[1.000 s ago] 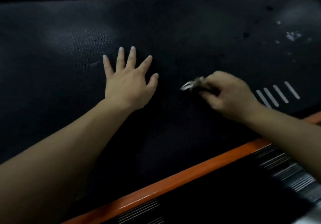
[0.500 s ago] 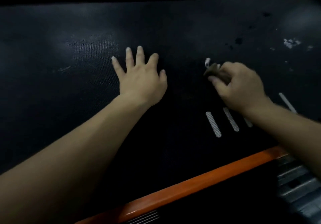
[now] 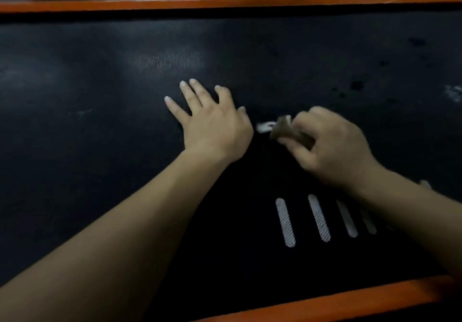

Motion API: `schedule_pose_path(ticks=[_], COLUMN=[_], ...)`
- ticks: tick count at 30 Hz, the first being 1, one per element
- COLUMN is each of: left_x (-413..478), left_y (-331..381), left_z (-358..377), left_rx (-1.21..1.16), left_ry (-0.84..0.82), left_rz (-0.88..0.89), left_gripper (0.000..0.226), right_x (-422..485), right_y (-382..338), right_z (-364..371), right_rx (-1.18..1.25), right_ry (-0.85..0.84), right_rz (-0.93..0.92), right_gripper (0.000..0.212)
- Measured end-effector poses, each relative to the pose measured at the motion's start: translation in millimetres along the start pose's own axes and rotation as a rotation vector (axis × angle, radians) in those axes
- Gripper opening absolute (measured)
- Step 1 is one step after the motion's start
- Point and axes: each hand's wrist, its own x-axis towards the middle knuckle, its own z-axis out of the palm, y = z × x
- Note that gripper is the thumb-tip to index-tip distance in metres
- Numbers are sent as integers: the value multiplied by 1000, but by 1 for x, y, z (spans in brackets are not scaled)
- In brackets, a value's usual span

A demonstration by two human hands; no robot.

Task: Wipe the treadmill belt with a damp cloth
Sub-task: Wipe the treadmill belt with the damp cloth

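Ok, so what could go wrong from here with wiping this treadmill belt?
The small crumpled grey-brown cloth in your right hand covers little at a time, so the dark spots and white smear far right could get missed. Your left hand lies flat on the black textured treadmill belt; if the belt rolls under that weight, you may slip.

Spans the view as a black, finely textured treadmill belt [image 3: 75, 134], bounded by a far orange rail [image 3: 225, 3] and a near orange rail [image 3: 325, 301]. Bears a row of white dashes [image 3: 318, 218] toward the near edge, with dark spots [image 3: 356, 85] and pale flecks [image 3: 453, 93] at right. Carries the left hand [image 3: 212, 126] laid flat, fingers spread, and just beside it a small cloth [image 3: 280, 128] pinched in the right hand [image 3: 332, 146].
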Motion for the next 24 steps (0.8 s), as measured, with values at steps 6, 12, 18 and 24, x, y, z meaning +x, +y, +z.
schedule_pose_path(ticks=[6, 12, 18, 24], left_x=[0, 0, 2, 1], left_y=[-6, -6, -6, -6], left_z=[5, 7, 7, 8], left_rx=[27, 71, 63, 51], left_ry=[9, 22, 19, 24], left_rz=[99, 97, 89, 141], left_gripper=[75, 79, 79, 78], right_x=[97, 66, 130, 126], right_y=[77, 44, 78, 62], right_z=[-16, 1, -2, 3], right_rx=[-117, -9, -58, -15], right_ry=[87, -35, 98, -5], right_rz=[270, -40, 197, -97], right_gripper=[23, 26, 29, 22])
